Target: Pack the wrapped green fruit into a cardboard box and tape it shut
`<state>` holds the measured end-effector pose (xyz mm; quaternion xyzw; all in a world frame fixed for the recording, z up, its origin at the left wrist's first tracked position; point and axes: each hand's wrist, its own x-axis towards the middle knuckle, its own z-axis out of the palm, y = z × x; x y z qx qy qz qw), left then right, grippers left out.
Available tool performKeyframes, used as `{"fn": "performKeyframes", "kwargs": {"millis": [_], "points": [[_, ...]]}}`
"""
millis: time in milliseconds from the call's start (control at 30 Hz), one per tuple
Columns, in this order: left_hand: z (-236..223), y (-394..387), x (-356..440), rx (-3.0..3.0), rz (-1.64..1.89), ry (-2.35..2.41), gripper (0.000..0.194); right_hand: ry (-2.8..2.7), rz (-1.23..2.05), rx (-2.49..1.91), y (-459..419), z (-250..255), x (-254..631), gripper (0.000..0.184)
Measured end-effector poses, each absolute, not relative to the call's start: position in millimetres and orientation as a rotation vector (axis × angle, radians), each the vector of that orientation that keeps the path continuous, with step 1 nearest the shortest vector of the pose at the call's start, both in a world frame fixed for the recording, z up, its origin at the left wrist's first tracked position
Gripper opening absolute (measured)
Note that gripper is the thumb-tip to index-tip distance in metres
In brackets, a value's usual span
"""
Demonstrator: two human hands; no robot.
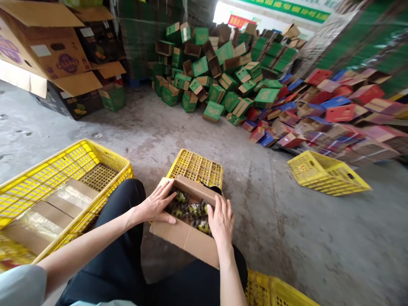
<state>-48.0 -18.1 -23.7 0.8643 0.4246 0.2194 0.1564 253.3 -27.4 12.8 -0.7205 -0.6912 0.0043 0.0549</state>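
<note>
An open cardboard box [188,240] stands tilted between my knees, its near flap folded outward. Inside lie several green-yellow round fruits [180,196] in shiny wrapping with dark patches; their kind is unclear. My left hand [156,204] rests on the box's left side, fingers spread and thumb stretched along the near edge. On the right side lies my right hand [221,219], its fingers extended and its thumb at the inner edge. Neither hand has lifted a fruit. Part of the contents is hidden by the hands. Behind the box is an upturned yellow plastic crate [199,165].
Left of me, a yellow crate [110,157] holds taped cardboard boxes [72,197]. Another yellow crate [328,174] lies at the right; one more [270,291] is at lower right. Green cartons [213,110] and red-blue cartons [339,112] are heaped behind. Large cartons [60,51] stand at far left.
</note>
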Motion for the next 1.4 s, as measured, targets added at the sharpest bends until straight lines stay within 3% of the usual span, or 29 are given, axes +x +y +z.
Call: {"fn": "performKeyframes", "kwargs": {"millis": [200,333,467,567,833,1067,1233,1400], "points": [[-16.4,-48.7,-5.4,2.608,0.55,1.268,0.057,-2.092,0.012,-2.171,-33.1,13.0,250.3,0.062],[-22.8,-57.0,8.4,2.627,0.496,1.283,0.062,-2.036,0.069,-1.943,-41.8,12.2,248.9,0.061],[-25.0,-54.6,5.5,2.669,0.567,1.265,0.061,-2.068,0.489,-2.112,-45.4,12.9,240.5,0.058],[-24.5,-53.0,4.6,2.688,0.586,1.276,0.062,-2.034,0.79,-2.358,-37.4,15.3,231.5,0.071],[-31.2,-50.3,6.7,2.704,0.624,1.247,0.063,-2.111,1.186,-2.088,-36.1,18.0,195.3,0.069],[-12.8,-55.7,4.5,2.56,0.368,1.298,0.058,-1.991,1.057,-2.049,-41.5,13.5,219.5,0.054],[5.8,-46.7,8.4,2.362,0.309,1.421,0.039,-1.884,1.019,-2.207,-36.8,-0.6,242.8,0.066],[5.0,-31.8,19.5,2.251,0.207,1.445,0.052,-1.875,1.136,-2.126,-32.5,-13.7,248.6,0.073]]}}
